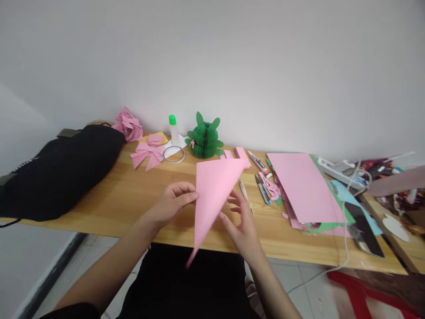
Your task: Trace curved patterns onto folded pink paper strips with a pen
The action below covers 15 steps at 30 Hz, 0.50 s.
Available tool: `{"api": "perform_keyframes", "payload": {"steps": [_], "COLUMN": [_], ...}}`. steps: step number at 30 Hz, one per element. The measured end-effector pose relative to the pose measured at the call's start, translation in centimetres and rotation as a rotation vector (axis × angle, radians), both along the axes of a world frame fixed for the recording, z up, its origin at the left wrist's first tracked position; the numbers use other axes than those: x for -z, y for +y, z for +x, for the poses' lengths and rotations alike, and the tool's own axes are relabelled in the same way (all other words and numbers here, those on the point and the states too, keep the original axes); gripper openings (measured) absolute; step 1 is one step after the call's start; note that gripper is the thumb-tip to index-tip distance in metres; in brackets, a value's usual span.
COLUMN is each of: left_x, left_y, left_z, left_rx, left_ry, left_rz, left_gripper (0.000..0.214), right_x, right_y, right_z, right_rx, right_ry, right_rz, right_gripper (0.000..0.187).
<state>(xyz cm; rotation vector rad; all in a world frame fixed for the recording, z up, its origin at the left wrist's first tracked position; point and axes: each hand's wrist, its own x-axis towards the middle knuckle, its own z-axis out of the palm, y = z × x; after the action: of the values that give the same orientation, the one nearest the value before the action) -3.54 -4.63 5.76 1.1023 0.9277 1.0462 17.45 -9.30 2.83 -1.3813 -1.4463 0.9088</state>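
Observation:
A sheet of pink paper (212, 186), bent into a cone-like shape with its narrow tip pointing down, is held over the front of the table. My left hand (177, 199) pinches its left edge, thumb in front and the other fingers curled behind. At the sloping right edge, my right hand (244, 226) grips the paper with bent fingers, its thumb lower down. Part of the fingertips is hidden by the sheet. Just behind the paper stands a green honeycomb paper figure (205, 139) with leaf-like pieces. Small pink paper strips (242, 155) lie to its right.
Left: black bag (73, 173), pink paper flower (128, 126), pink bow (148, 155), green-capped glue bottle (173, 130), ring (174, 154). Right: glue tube (260, 164), blue-handled snips (263, 189), white pen (245, 195), stacked pink sheets (305, 186), phone (363, 228), power strip (343, 173), hanging cable (345, 239).

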Motion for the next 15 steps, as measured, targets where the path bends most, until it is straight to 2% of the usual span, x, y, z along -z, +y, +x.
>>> {"api": "perform_keyframes", "payload": {"steps": [2,4,9,15], "left_x": [-0.2,-0.3,-0.8,-1.9], "left_y": [-0.1,-0.2,-0.8,-1.0], "left_z": [0.6,1.2,2.8,3.9], "left_rx": [0.014,0.04,0.157,0.212], "left_ry": [0.004,0.006,0.005,0.025], "left_rz": [0.022,0.037,0.061,0.211], "left_gripper": [0.023,0.02,0.022,0.019], "right_x": [-0.7,-1.5,-2.9,-3.3], "right_y": [-0.6,-1.0,-1.2,-1.7], "right_z": [-0.8,-1.2,-1.4,-1.5], "right_rx": [-0.123,-0.183,-0.187,-0.206], "right_ry": [0.119,0.228,0.311,0.273], "right_rz": [-0.056,-0.132,-0.214,-0.202], "right_gripper": [0.055,0.055,0.069,0.061]}}
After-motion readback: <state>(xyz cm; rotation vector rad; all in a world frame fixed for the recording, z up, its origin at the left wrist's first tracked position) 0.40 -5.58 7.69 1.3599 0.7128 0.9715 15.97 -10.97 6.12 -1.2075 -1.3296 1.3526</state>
